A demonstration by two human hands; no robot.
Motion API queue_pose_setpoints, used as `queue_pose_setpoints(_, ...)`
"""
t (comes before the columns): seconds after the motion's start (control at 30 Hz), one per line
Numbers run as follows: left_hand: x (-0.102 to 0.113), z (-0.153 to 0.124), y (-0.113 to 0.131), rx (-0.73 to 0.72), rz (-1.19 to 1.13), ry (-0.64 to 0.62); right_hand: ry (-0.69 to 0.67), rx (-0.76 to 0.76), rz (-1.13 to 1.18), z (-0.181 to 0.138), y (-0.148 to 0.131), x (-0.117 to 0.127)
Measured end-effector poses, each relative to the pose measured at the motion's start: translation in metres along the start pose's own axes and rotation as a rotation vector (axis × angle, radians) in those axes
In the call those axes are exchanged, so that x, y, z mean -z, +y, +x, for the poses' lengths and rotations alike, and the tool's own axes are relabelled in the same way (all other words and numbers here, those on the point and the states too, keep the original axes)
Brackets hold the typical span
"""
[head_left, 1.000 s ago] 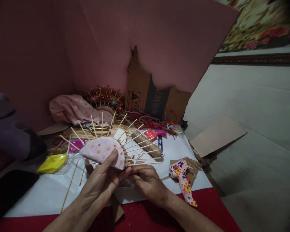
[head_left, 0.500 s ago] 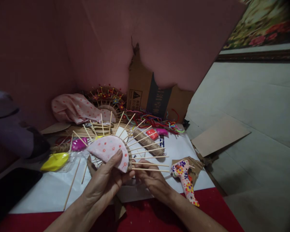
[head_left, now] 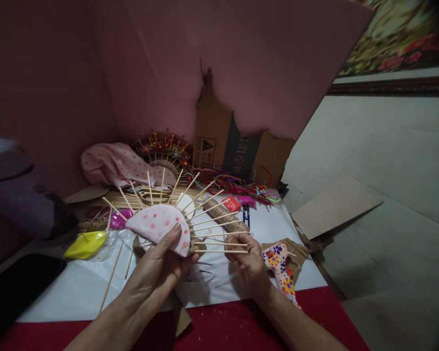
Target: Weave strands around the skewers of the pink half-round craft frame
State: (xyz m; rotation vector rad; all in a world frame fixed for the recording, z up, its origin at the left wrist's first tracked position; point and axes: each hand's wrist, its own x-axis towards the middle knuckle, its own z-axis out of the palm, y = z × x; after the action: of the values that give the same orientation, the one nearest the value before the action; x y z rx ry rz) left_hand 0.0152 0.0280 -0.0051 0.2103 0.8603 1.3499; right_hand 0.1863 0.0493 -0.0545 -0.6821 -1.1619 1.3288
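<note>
My left hand (head_left: 157, 270) grips a half-round piece covered in pink dotted fabric (head_left: 159, 224), thumb pressed on its face, with several thin wooden skewers (head_left: 219, 225) fanning out from its edge. My right hand (head_left: 247, 261) is out to the right by the tips of the lowest skewers, fingers curled around one skewer or a thin strand; which one I cannot make out. Just beyond the right hand lies a flower-painted glue gun (head_left: 281, 275) on a scrap of cardboard.
White paper (head_left: 73, 287) covers a red table. On it lie a twine spool (head_left: 225, 218), yellow (head_left: 84, 243) and pink clay packets, loose skewers, blue snips (head_left: 246, 214), coloured pipe cleaners (head_left: 237, 185), a finished decorated fan (head_left: 163, 148), pink cloth (head_left: 109, 163). Cardboard leans behind. A dark phone (head_left: 18, 287) lies left.
My right hand has moved out to the right, from under the fabric piece to the skewer tips near the glue gun. The left hand keeps holding the piece, slightly turned.
</note>
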Motion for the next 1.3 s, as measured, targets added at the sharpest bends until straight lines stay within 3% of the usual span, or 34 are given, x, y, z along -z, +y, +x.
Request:
queue_pose_setpoints(0.2,0.0,0.001,0.003,-0.036,-0.032,0.008,0.003,0.123,-0.069,0.002,-0.004,0.007)
queue_pose_setpoints(0.57,0.004,0.002,0.004,-0.088,0.021,0.029,0.175,0.32,-0.179,0.005,-0.014,0.007)
queue_pose_setpoints(0.93,0.003,0.001,0.001,-0.008,0.079,0.01,0.357,0.234,-0.202,0.008,-0.006,0.01)
queue_pose_setpoints(1.17,0.0,-0.004,-0.001,-0.025,0.075,-0.016,0.369,0.026,-0.256,0.011,-0.002,0.011)
queue_pose_setpoints(1.3,-0.006,-0.012,-0.002,0.061,0.102,-0.064,0.356,0.048,-0.372,0.014,0.003,0.011)
